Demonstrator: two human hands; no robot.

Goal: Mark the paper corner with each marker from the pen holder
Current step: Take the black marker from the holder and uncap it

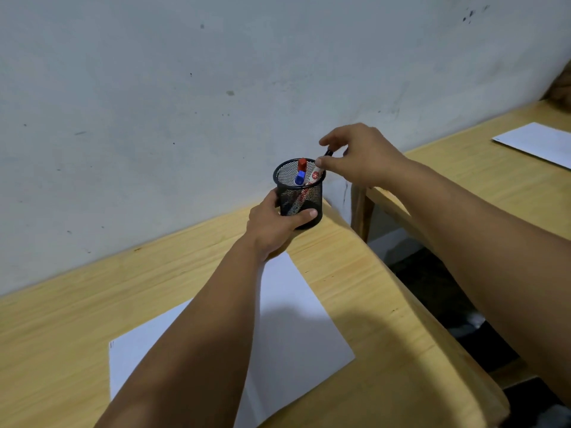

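A black mesh pen holder (306,193) stands at the far corner of the wooden desk, by the wall. My left hand (272,225) wraps around its lower wall. Inside stand a red-capped marker (302,164) and a blue-capped marker (299,178). A third marker with a black cap (318,171) leans on the rim; my right hand (358,156) pinches its upper end between thumb and fingers. A white sheet of paper (296,329) lies on the desk under my left forearm. Its left corner (112,345) carries a small dark mark.
The desk (380,304) ends at a rounded right edge, with a dark gap to a second wooden desk (482,177) on the right. Another white sheet (537,143) lies on that desk. A grey wall (185,103) runs right behind both.
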